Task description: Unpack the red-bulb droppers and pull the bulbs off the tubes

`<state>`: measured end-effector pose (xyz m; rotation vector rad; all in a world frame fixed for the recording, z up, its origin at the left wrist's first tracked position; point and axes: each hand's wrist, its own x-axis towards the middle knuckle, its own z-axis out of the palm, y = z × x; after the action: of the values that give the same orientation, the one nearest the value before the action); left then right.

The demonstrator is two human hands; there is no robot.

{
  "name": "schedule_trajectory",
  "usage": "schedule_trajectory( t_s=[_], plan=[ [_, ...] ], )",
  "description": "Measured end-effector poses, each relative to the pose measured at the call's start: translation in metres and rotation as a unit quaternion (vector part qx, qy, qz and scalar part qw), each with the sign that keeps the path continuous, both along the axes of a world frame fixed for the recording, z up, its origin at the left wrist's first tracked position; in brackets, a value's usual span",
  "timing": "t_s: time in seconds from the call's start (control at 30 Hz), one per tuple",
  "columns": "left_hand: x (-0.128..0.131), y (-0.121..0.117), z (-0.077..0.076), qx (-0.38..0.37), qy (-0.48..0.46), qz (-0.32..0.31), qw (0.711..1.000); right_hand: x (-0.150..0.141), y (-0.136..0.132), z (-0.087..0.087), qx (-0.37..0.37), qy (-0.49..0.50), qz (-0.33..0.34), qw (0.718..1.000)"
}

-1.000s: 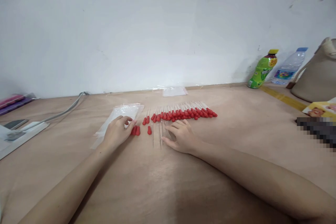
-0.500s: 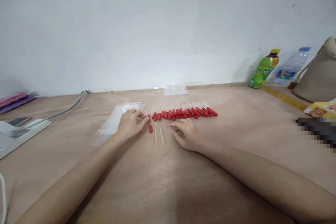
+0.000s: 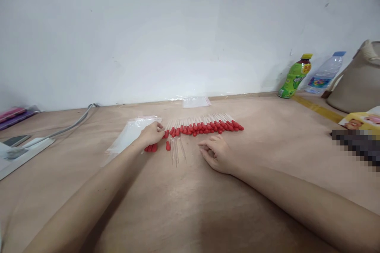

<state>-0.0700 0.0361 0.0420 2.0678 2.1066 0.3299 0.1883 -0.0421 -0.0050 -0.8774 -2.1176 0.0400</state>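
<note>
A long row of glass droppers with red rubber bulbs (image 3: 204, 127) lies across the table, their clear tubes pointing toward the wall. My left hand (image 3: 152, 132) is at the row's left end, thumb and fingers closed on a red-bulbed dropper (image 3: 164, 134) there. Several red bulbs (image 3: 151, 148) lie just under that hand's wrist, and a single red bulb (image 3: 168, 146) sits apart to its right. Beside it lie several bare glass tubes (image 3: 177, 152) with their tips toward me. Just right of these tubes rests my right hand (image 3: 218, 153), fingers loosely curled and thumb slightly apart, with nothing visible in it.
Clear zip bags (image 3: 127, 136) are stacked behind my left hand; another clear bag (image 3: 196, 102) lies by the wall. A green bottle (image 3: 295, 77), a water bottle (image 3: 325, 75) and a beige bag (image 3: 356, 83) stand at right. A power strip (image 3: 32, 154) with cable is at left.
My left hand has closed at the row's left end, and red bulbs under its wrist now show. My right hand has drawn slightly right, away from the bare tubes. The view has shifted a little.
</note>
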Motion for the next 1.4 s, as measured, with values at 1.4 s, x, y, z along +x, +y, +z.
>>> schedule_trajectory(
  t_s=[1.4],
  plan=[
    [0.051, -0.083, -0.036, 0.397, -0.028, -0.439, 0.806, -0.005, 0.005, -0.005, 0.06, -0.036, 0.111, 0.991]
  ],
)
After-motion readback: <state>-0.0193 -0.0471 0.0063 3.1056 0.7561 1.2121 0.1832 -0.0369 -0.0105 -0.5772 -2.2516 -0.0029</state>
